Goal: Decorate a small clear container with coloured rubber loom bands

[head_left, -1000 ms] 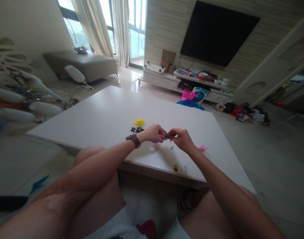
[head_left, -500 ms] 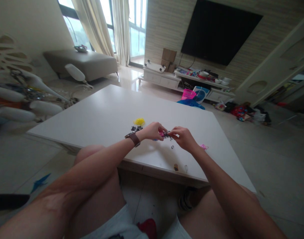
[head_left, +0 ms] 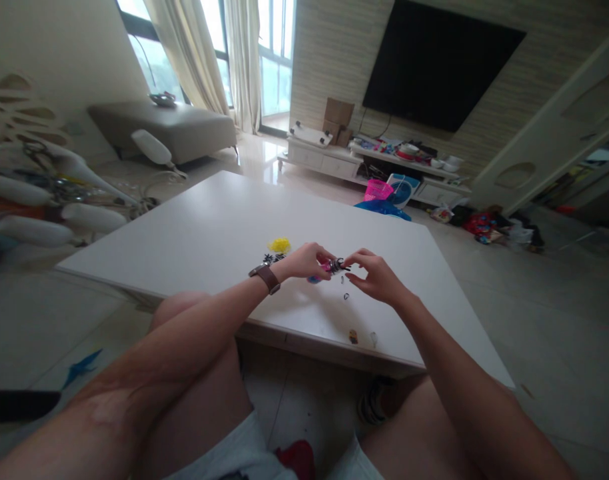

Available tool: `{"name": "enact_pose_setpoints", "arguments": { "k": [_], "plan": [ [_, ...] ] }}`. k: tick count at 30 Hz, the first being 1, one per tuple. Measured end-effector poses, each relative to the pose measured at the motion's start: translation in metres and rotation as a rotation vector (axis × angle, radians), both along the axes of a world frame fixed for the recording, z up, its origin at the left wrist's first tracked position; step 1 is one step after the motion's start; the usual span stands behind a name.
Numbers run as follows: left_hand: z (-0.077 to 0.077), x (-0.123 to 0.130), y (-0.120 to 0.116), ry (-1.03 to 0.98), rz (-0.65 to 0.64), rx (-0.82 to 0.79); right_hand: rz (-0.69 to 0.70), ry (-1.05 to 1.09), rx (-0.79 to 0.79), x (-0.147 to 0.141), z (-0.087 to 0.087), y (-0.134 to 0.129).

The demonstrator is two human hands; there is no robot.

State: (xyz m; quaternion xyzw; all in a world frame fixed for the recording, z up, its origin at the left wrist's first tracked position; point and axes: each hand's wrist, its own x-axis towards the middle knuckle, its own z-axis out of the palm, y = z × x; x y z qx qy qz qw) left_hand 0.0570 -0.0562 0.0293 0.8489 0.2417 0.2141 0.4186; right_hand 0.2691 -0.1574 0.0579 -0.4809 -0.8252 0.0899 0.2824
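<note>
My left hand, with a brown-strapped watch on its wrist, is closed round a small pink, blue and dark pronged object. Its exact kind is too small to tell. Just to the right, my right hand has thumb and fingers spread apart round the object's dark prongs. Whether the fingertips touch them I cannot tell. Below lies a small dark ring on the white table. Beyond my left wrist are a pile of thin yellow pieces and several small black pieces.
Near the table's front edge lie a small brown-yellow item and a clear, thin item. A pink basket and blue plastic are past the far edge. White lamp shades stand left of the table.
My right hand has drawn slightly right, off the object, and its fingers have spread apart. More of the dark prongs shows. My left hand keeps its hold in nearly the same place.
</note>
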Motion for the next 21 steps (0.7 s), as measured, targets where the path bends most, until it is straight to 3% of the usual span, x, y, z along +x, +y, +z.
{"name": "enact_pose_setpoints", "arguments": {
  "k": [7,13,21],
  "plan": [
    [-0.0020,0.0021,-0.0025,0.023,-0.084,0.034,-0.039,0.076,-0.002,-0.0006,-0.0022,0.0009],
    [-0.0060,0.0045,-0.0016,-0.005,-0.118,0.034,0.025,0.126,0.042,-0.0059,-0.0024,0.0012],
    [-0.0044,0.0031,0.0011,-0.060,-0.119,-0.009,0.010,0.069,0.151,-0.0035,-0.0048,0.0036]
  ]
}}
